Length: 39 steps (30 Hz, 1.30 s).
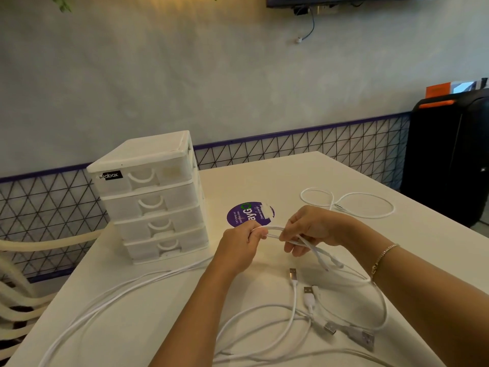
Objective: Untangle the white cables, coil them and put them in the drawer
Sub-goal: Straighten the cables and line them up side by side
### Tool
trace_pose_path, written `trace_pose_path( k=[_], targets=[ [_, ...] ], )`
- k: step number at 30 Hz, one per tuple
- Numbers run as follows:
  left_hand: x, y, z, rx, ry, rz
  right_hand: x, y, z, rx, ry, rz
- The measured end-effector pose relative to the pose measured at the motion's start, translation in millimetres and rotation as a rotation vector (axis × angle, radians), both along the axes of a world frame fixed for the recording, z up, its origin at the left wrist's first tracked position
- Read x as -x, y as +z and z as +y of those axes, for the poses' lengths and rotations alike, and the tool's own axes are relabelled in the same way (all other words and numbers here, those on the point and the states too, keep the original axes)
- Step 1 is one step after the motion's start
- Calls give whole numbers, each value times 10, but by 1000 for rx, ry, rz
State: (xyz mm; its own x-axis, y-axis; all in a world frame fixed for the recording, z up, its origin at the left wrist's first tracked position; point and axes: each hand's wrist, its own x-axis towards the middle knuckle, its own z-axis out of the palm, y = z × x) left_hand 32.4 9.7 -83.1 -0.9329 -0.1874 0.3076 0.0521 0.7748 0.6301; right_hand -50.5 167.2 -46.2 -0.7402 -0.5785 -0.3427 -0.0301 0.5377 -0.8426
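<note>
At the table's near edge, around six o'clock, loose white cables (pixel 264 317) sprawl in overlapping loops, with several USB plugs (pixel 330 327) lying among them at about five o'clock. A long doubled run (pixel 111 295) trails off toward seven o'clock and leaves the frame, so its far end cannot be seen. These leads look light, limp and rather smooth; I judge they will slide over one another easily but spring out of a coil unless pinched, so the best hold is on the cord itself just behind a plug, never on the metal tip.

Just beyond, near the centre, both hands work close together on one folded cable (pixel 275 233). The left hand (pixel 242 249) pinches the bend of the loop between thumb and fingers; the right hand (pixel 311 229) has its fingers curled round the same strands, whose free ends hang down toward five o'clock. The exact number of turns held is hard to make out.

Behind the hands a round purple sticker (pixel 244 214) lies on the table (pixel 277 176). At two o'clock another cable (pixel 365 205) rests well apart in two loose loops. At ten o'clock stands the white drawer unit (pixel 150 197), all four drawers closed, their contents not visible through the cloudy fronts.
</note>
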Motion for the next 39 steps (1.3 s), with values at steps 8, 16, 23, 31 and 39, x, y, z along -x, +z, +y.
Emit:
trace_pose_path(
  k=[8, 16, 23, 31, 39],
  targets=[
    [18, -17, -10, -14, 7, -6, 6, -20, -19, -33, 1, 38],
    [4, -3, -28, -134, -8, 4, 25, -46, 182, -20, 128, 108],
    [-22, -1, -13, -156, -43, -71, 99, -56, 190, 142, 25, 38],
    [-13, -11, -43, -198, 9, -47, 48, -51, 242, 34, 74, 24],
    [4, -96, 10, -22, -59, -184, 9, -100, 127, 41, -19, 335]
  ],
)
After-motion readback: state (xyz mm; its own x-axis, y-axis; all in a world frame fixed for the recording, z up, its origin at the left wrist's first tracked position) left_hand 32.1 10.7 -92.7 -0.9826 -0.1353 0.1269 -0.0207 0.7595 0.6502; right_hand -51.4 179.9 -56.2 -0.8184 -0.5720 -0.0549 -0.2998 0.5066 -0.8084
